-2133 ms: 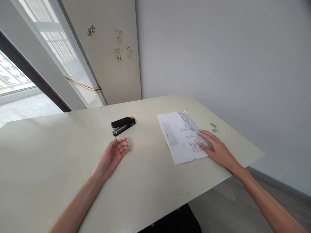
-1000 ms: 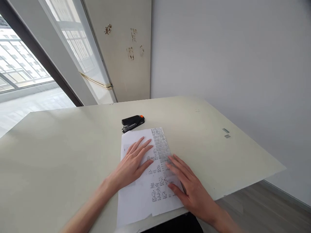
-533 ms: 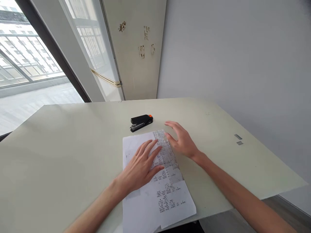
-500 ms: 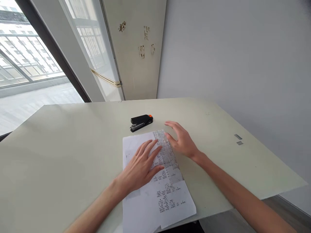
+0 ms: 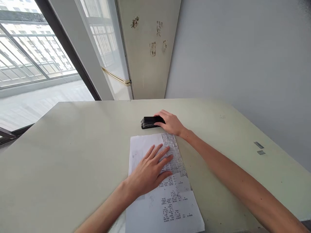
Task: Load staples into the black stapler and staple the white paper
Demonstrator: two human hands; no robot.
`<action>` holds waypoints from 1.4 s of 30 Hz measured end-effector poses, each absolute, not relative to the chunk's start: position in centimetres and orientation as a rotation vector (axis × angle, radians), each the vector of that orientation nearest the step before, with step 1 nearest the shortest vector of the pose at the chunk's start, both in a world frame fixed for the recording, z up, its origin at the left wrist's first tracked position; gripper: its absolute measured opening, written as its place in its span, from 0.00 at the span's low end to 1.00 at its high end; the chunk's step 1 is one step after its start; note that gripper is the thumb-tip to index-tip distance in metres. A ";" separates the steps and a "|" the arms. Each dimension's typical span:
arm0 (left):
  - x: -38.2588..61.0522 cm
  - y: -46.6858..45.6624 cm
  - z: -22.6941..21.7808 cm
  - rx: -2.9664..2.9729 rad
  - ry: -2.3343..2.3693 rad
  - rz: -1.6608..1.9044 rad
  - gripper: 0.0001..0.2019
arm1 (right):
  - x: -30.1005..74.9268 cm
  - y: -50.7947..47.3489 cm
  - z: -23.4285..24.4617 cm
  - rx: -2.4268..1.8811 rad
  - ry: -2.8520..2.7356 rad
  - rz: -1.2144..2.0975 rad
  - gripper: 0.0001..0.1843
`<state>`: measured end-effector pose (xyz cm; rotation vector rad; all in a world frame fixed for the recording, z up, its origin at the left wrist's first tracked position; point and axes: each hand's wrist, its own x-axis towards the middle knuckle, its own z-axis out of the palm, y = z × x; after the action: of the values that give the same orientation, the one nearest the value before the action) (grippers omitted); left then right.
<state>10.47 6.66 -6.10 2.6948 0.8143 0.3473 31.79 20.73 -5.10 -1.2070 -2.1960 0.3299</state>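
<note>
My right hand (image 5: 169,122) wraps round the rear end of a black stapler (image 5: 150,121) lying on the table just beyond the papers. Its fingers cover that end, while the stapler's front end points left. My left hand (image 5: 152,171) lies flat with fingers spread on a stack of printed paper sheets (image 5: 143,210). Dense rows of shiny staples (image 5: 176,157) run along the upper right side of the paper. Part of the print is hidden under my left hand.
The pale table (image 5: 85,155) extends on both sides. Two small grey strips (image 5: 259,145) lie at its right. Behind the table stand a fridge with a gold-trimmed handle (image 5: 116,77) and a grey wall (image 5: 238,48). A window (image 5: 31,45) is at the left.
My right hand has moved from beside the paper's top corner to the stapler and closed on it. The stapler is turned more level. My left hand stays flat on the paper. The view has shifted.
</note>
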 end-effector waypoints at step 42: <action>4.8 9.4 -6.7 2.369 1.505 0.379 0.40 | 40.2 6.9 -7.2 -1.316 -1.699 0.958 0.31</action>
<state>4.82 9.38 -6.65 2.3690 1.5055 0.3786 40.22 6.89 -7.15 -1.3158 -1.6991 0.9584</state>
